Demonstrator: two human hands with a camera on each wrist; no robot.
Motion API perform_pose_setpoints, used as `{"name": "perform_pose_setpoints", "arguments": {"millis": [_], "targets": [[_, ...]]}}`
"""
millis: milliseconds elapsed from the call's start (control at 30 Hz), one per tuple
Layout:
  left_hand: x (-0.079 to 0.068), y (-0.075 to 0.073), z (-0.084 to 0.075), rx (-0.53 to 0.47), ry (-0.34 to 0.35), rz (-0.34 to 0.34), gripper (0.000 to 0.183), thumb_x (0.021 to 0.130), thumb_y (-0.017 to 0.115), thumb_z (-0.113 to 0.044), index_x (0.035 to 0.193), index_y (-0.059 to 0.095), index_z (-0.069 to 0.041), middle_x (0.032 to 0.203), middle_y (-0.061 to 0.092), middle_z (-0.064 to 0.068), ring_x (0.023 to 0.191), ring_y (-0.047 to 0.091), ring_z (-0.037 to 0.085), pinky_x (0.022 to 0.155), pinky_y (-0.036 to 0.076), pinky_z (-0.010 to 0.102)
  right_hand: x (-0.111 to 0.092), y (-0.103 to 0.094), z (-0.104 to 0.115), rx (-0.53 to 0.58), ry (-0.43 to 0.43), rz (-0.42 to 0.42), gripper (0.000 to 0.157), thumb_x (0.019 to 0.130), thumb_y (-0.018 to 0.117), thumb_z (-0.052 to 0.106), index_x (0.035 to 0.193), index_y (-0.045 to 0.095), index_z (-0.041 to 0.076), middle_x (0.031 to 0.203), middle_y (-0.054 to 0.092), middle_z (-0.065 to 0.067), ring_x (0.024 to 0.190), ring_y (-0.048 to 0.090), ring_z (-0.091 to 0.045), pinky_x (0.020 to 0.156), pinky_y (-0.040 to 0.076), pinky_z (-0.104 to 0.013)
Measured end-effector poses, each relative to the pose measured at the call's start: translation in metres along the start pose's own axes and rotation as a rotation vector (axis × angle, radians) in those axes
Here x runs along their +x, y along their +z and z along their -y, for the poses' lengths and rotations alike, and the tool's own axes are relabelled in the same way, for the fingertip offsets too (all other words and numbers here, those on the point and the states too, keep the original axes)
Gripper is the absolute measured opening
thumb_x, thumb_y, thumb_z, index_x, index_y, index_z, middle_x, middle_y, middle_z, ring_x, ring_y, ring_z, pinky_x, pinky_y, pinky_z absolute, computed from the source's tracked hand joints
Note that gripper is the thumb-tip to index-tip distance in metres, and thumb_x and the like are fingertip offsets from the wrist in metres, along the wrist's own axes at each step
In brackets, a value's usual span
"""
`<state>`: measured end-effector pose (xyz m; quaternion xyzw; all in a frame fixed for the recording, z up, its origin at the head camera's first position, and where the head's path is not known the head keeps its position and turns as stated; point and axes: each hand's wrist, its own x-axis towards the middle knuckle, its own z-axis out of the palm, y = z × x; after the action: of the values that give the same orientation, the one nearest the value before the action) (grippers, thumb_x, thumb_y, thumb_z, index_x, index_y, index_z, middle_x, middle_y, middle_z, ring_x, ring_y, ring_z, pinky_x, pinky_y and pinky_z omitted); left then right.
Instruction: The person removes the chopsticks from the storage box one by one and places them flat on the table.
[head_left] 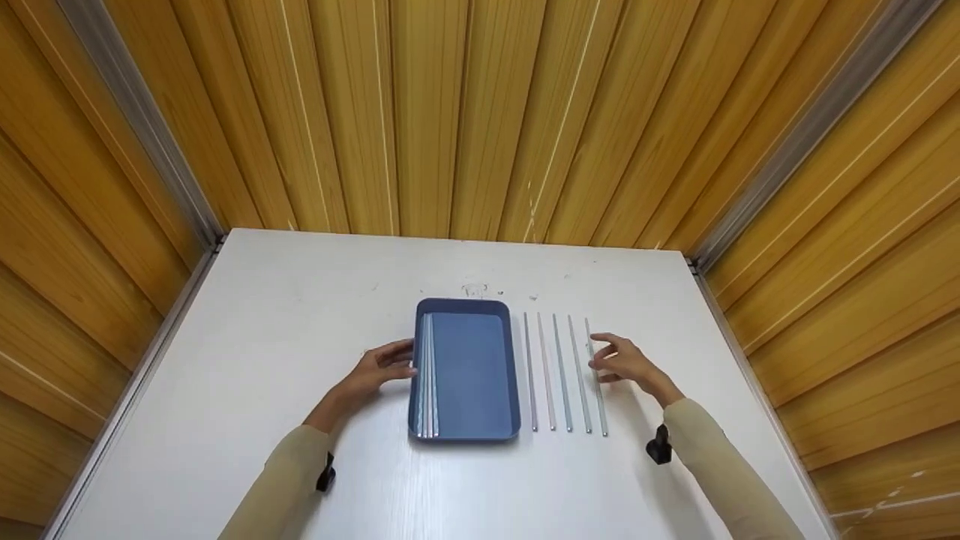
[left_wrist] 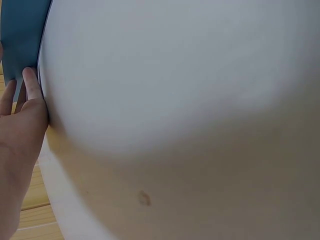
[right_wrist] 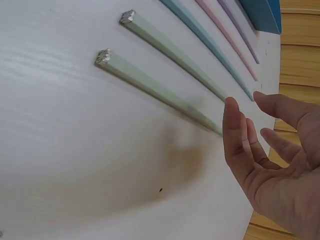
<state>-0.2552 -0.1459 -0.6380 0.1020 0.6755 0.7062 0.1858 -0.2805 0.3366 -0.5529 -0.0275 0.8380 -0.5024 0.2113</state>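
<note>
A blue rectangular tray (head_left: 474,375) lies lengthwise on the table. Along its left inner side, several pale chopsticks (head_left: 429,390) lie close together. My left hand (head_left: 379,369) touches the tray's left wall from outside; in the left wrist view, its fingers (left_wrist: 33,85) rest against that wall. Several pastel chopsticks stand apart in a row to the tray's right, among them a purple one (head_left: 530,375), a pink one (right_wrist: 227,37) and a blue one (right_wrist: 207,40). Over the rightmost, light green chopstick (right_wrist: 145,87) hovers my right hand (head_left: 624,361), thumb and fingers apart and holding nothing.
The white table (head_left: 315,285) has small dark marks behind the tray. Yellow wood-patterned panels (head_left: 420,112) enclose the back and both sides, with grey metal posts (head_left: 142,112) at the corners.
</note>
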Motion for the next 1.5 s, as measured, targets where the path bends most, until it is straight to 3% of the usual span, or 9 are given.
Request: {"name": "perform_pose_setpoints", "arguments": {"millis": [200, 467, 700, 900, 1100, 1233, 1333, 1500], "targets": [[0.0, -0.003, 0.002, -0.001, 0.018, -0.007, 0.065, 0.086, 0.07, -0.009, 0.144, 0.04, -0.008, 0.142, 0.046, 0.018, 0.133, 0.042, 0.033, 0.108, 0.038, 0.041, 0.008, 0.019, 0.026, 0.025, -0.074, 0.057, 0.06, 0.09, 0.06, 0.001, 0.144, 0.032, -0.002, 0.106, 0.052, -0.021, 0.101, 0.06, -0.039, 0.081, 0.057, -0.041], [0.002, -0.003, 0.005, 0.003, 0.044, 0.02, 0.066, 0.086, 0.069, -0.01, 0.144, 0.039, -0.006, 0.142, 0.045, 0.019, 0.134, 0.041, 0.033, 0.107, 0.039, 0.038, 0.025, 0.05, 0.056, 0.03, -0.121, 0.106, 0.053, 0.091, 0.057, -0.002, 0.14, 0.038, -0.002, 0.104, 0.054, -0.023, 0.092, 0.064, -0.031, 0.08, 0.057, -0.044], [0.002, -0.001, 0.007, 0.012, 0.031, -0.001, 0.066, 0.085, 0.071, -0.011, 0.144, 0.039, -0.007, 0.142, 0.046, 0.018, 0.132, 0.043, 0.032, 0.106, 0.042, 0.037, 0.049, 0.088, 0.074, 0.018, -0.159, 0.172, 0.051, 0.091, 0.055, -0.002, 0.14, 0.04, -0.002, 0.102, 0.056, -0.022, 0.102, 0.059, -0.046, 0.079, 0.057, -0.044], [0.003, -0.002, 0.007, 0.008, 0.04, 0.014, 0.066, 0.086, 0.07, -0.011, 0.144, 0.039, -0.008, 0.142, 0.046, 0.017, 0.133, 0.043, 0.031, 0.106, 0.041, 0.036, 0.067, 0.118, 0.089, -0.058, -0.182, 0.203, 0.049, 0.09, 0.056, -0.002, 0.138, 0.043, -0.005, 0.104, 0.061, -0.024, 0.104, 0.058, -0.048, 0.086, 0.053, -0.052], [0.001, -0.005, 0.007, 0.004, 0.042, 0.007, 0.066, 0.085, 0.071, -0.01, 0.144, 0.039, -0.007, 0.142, 0.046, 0.018, 0.133, 0.042, 0.033, 0.106, 0.041, 0.038, 0.089, 0.17, 0.096, 0.077, -0.142, 0.286, 0.058, 0.088, 0.057, -0.006, 0.142, 0.035, -0.006, 0.103, 0.06, -0.021, 0.104, 0.06, -0.042, 0.091, 0.052, -0.048], [0.0, -0.005, 0.005, -0.001, 0.04, 0.013, 0.065, 0.087, 0.069, -0.01, 0.144, 0.038, -0.008, 0.142, 0.046, 0.018, 0.134, 0.041, 0.033, 0.108, 0.039, 0.04, 0.1, 0.201, 0.097, 0.145, -0.109, 0.334, 0.064, 0.085, 0.061, -0.009, 0.143, 0.035, -0.004, 0.104, 0.059, -0.02, 0.095, 0.064, -0.031, 0.089, 0.053, -0.045], [0.001, -0.003, 0.005, -0.005, 0.046, 0.017, 0.065, 0.087, 0.068, -0.01, 0.145, 0.037, -0.007, 0.142, 0.046, 0.019, 0.134, 0.041, 0.033, 0.107, 0.039, 0.04, 0.104, 0.213, 0.097, 0.144, -0.074, 0.324, 0.07, 0.081, 0.064, -0.011, 0.144, 0.036, 0.001, 0.108, 0.054, -0.021, 0.088, 0.061, -0.023, 0.083, 0.056, -0.043], [0.002, -0.001, 0.005, -0.014, 0.052, 0.013, 0.068, 0.086, 0.069, -0.01, 0.145, 0.036, -0.003, 0.142, 0.046, 0.021, 0.134, 0.041, 0.034, 0.106, 0.041, 0.038, 0.105, 0.219, 0.097, 0.078, -0.032, 0.299, 0.081, 0.075, 0.07, -0.012, 0.145, 0.035, 0.007, 0.113, 0.046, -0.02, 0.083, 0.059, -0.022, 0.071, 0.059, -0.042]]}}
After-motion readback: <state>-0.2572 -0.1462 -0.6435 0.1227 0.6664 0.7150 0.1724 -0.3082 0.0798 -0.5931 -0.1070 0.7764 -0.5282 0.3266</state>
